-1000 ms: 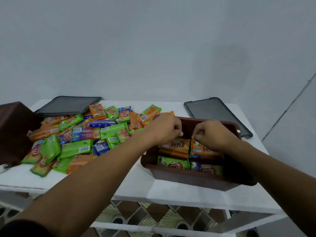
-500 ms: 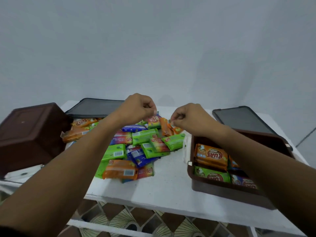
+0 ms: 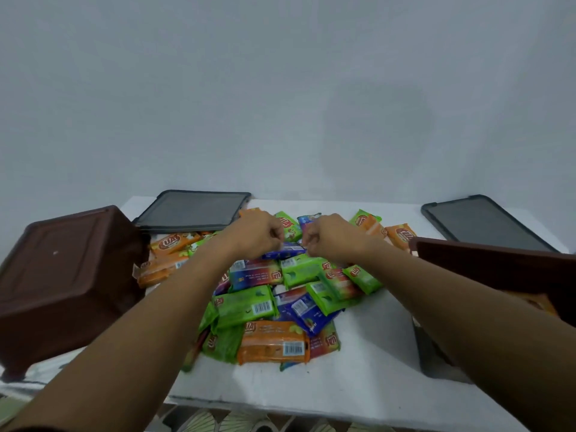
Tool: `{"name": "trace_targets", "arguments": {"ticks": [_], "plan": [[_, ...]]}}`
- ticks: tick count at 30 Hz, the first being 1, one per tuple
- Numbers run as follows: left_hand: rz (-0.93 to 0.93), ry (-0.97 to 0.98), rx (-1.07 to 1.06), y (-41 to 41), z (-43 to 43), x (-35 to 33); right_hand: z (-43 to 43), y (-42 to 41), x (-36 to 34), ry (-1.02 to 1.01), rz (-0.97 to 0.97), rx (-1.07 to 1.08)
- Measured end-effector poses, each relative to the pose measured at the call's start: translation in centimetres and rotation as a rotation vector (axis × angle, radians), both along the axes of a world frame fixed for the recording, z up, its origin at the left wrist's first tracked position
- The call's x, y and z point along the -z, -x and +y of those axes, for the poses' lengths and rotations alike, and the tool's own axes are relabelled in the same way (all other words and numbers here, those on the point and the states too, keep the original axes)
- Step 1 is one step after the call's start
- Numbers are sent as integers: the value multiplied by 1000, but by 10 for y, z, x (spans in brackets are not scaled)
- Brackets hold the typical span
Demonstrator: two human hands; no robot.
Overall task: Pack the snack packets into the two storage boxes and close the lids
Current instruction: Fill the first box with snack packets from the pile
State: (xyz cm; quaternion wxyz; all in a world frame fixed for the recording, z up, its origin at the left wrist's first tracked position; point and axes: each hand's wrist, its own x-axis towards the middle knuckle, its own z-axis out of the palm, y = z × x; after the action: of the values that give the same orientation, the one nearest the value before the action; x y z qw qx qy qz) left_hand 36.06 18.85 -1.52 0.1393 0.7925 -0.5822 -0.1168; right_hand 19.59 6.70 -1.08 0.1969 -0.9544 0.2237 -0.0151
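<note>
A heap of green, orange and blue snack packets covers the middle of the white table. My left hand and my right hand meet over the far part of the heap, fingers curled, each pinching one end of a blue packet. One brown storage box stands at the right edge, partly behind my right forearm, with orange packets inside. The other brown box lies overturned on the left, bottom up.
Two dark lids lie flat at the back of the table, one at the left and one at the right. A plain wall rises behind. Patterned floor tiles show below the table's front edge.
The view has swung left, so the right box has slid toward the frame's edge. Both hands left that box, crossed to the heap and now pinch a blue packet.
</note>
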Motion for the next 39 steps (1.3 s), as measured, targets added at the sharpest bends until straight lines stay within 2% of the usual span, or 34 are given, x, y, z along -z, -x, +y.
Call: {"name": "trace_targets", "arguments": {"ticks": [4, 10, 14, 18, 23, 28, 31, 34, 36, 39], "plan": [[-67, -197, 67, -23, -9, 19, -6, -13, 22, 126, 317, -68], [-101, -316, 84, -32, -21, 37, -6, -25, 27, 135, 408, -73], [-116, -330, 126, -34, -26, 36, 4, -34, 34, 352, 506, -121], [-106, -299, 141, -33, -26, 28, 2, -35, 31, 386, 502, -153], [-25, -136, 40, -34, -20, 15, -3, -22, 12, 249, 301, -149], [231, 165, -180, -23, -11, -11, -17, 8, -27, -22, 25, -100], [601, 336, -314, -3, -7, -33, -31, 42, -49, -102, -79, -94], [917, 403, -339, 34, -12, -52, -47, 92, -73, -337, -155, -77], [967, 391, -296, 63, -20, -64, -62, 129, -85, -441, -158, -72], [946, 315, -224, 116, -35, -76, -87, 188, -96, -499, -121, -50]]}}
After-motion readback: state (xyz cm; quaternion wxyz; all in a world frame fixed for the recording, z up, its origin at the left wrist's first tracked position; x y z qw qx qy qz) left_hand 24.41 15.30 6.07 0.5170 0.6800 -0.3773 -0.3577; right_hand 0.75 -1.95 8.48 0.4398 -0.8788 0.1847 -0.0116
